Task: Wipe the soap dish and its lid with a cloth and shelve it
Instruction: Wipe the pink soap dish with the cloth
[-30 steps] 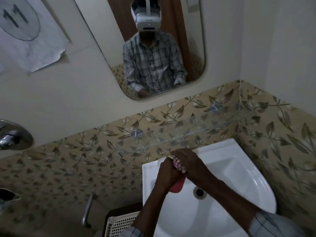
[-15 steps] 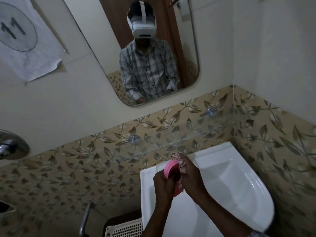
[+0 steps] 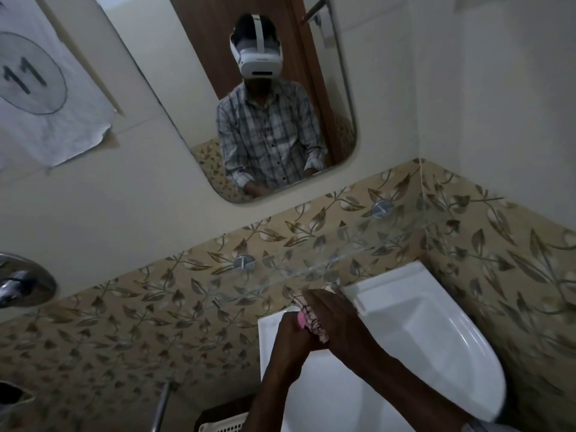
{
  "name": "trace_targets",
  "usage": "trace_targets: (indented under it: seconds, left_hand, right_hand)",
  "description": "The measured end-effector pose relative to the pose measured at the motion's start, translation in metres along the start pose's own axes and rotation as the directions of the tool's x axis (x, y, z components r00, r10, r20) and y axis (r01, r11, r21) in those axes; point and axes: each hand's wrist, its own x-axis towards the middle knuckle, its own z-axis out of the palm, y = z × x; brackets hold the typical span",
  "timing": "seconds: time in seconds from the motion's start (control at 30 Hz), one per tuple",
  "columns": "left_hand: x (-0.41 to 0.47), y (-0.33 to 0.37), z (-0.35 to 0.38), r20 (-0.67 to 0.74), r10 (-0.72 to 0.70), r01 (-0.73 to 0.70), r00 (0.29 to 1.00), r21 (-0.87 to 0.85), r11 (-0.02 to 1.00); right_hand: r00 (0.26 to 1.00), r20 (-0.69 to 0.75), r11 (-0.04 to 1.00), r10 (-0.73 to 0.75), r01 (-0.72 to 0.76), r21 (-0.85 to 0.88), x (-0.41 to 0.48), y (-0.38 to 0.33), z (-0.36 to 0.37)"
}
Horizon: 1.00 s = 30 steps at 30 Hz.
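Observation:
Both hands meet over the back left corner of the white sink. My left hand grips a pink soap dish part; only a thin pink edge shows between the hands, and I cannot tell whether it is the dish or its lid. My right hand holds a patterned pink-and-white cloth against the pink piece. A clear glass shelf runs along the leaf-patterned tiles just above and behind the hands.
A mirror hangs above the shelf and reflects a person in a checked shirt. A paper sheet marked 11 is stuck on the wall at upper left. A chrome tap fitting is at far left. A white basket sits below the sink's left side.
The view has tilted upward. The pink piece, clearly visible half a second ago, is now mostly covered by the cloth and my right hand, which has slid over it.

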Motion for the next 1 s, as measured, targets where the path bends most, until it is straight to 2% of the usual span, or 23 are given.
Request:
trace_targets:
  seconds: [0.03,0.07,0.1,0.13,0.17,0.2,0.3,0.4,0.47,0.53,0.6,0.67,0.7,0.77,0.83,0.9,0.93,0.97,1.0]
  left_hand:
    - [-0.003,-0.003,0.000,-0.033,0.020,-0.021,0.999,-0.034,0.999]
    - [-0.003,-0.010,0.001,-0.094,0.026,-0.032,0.995,-0.061,0.998]
    - [-0.003,-0.015,0.003,-0.177,0.023,-0.035,0.984,-0.066,0.997]
    - [-0.004,-0.019,0.007,-0.251,0.032,-0.052,0.967,-0.074,0.996]
    - [-0.006,-0.021,0.013,-0.309,0.040,-0.072,0.950,-0.093,0.993]
    - [-0.007,-0.021,0.019,-0.354,0.046,-0.091,0.934,-0.111,0.990]
    - [-0.008,-0.017,0.037,-0.391,-0.091,-0.010,0.916,-0.249,0.968]
    - [0.000,-0.015,0.040,-0.313,-0.166,0.051,0.935,-0.345,0.937]
    - [0.006,-0.016,0.031,-0.226,-0.221,0.097,0.949,-0.457,0.884]
    - [0.009,-0.022,0.026,-0.198,-0.286,0.177,0.938,-0.437,0.882]
    - [0.006,-0.028,0.029,-0.250,-0.359,0.254,0.899,-0.368,0.894]
    - [-0.004,-0.031,0.037,-0.288,-0.379,0.266,0.879,-0.362,0.893]
    - [-0.009,-0.027,0.042,-0.246,-0.380,0.269,0.892,-0.387,0.882]
    - [-0.015,-0.013,0.050,-0.122,-0.368,0.260,0.922,-0.510,0.820]
    - [-0.010,-0.002,0.056,-0.073,-0.313,0.196,0.947,-0.643,0.741]
    - [-0.005,0.005,0.057,-0.061,-0.291,0.165,0.955,-0.704,0.690]
    - [-0.003,0.005,0.056,-0.054,-0.292,0.168,0.955,-0.713,0.681]
    - [0.000,0.003,0.051,-0.055,-0.294,0.165,0.954,-0.724,0.670]
    - [0.003,0.002,0.045,-0.069,-0.303,0.157,0.951,-0.736,0.659]
  right_hand:
    - [0.993,0.042,0.993,0.109,-0.111,0.045,-0.003,0.007,0.000]
    - [0.952,0.117,0.945,0.282,-0.297,0.138,-0.007,0.012,-0.004]
    - [0.833,0.225,0.785,0.505,-0.552,0.282,-0.009,0.011,-0.012]
    - [0.669,0.338,0.537,0.662,-0.738,0.408,-0.008,0.009,-0.017]
    - [0.517,0.418,0.295,0.747,-0.821,0.488,-0.009,0.007,-0.015]
    - [0.439,0.438,0.170,0.784,-0.831,0.529,-0.009,0.003,-0.011]
    - [0.360,0.432,0.029,0.827,-0.794,0.608,-0.009,-0.017,0.004]
    - [0.239,0.462,-0.183,0.854,-0.693,0.697,-0.007,-0.019,0.007]
    - [0.209,0.480,-0.248,0.852,-0.646,0.722,-0.004,-0.009,0.000]
    - [0.245,0.415,-0.159,0.876,-0.666,0.729,-0.004,0.000,-0.006]
    - [0.306,0.264,0.065,0.915,-0.756,0.651,-0.003,0.001,-0.010]
    - [0.441,0.141,0.304,0.886,-0.785,0.540,-0.005,-0.003,-0.014]
    - [0.519,0.126,0.390,0.846,-0.762,0.517,-0.007,-0.008,-0.017]
    - [0.643,0.139,0.520,0.753,-0.711,0.473,-0.011,-0.021,-0.021]
    - [0.722,0.101,0.648,0.685,-0.666,0.369,-0.019,-0.031,-0.018]
    - [0.740,0.089,0.694,0.667,-0.660,0.290,-0.024,-0.038,-0.014]
    - [0.737,0.139,0.690,0.662,-0.671,0.271,-0.022,-0.039,-0.014]
    - [0.719,0.223,0.655,0.658,-0.693,0.303,-0.021,-0.040,-0.015]
    - [0.673,0.306,0.572,0.673,-0.736,0.362,-0.020,-0.036,-0.017]
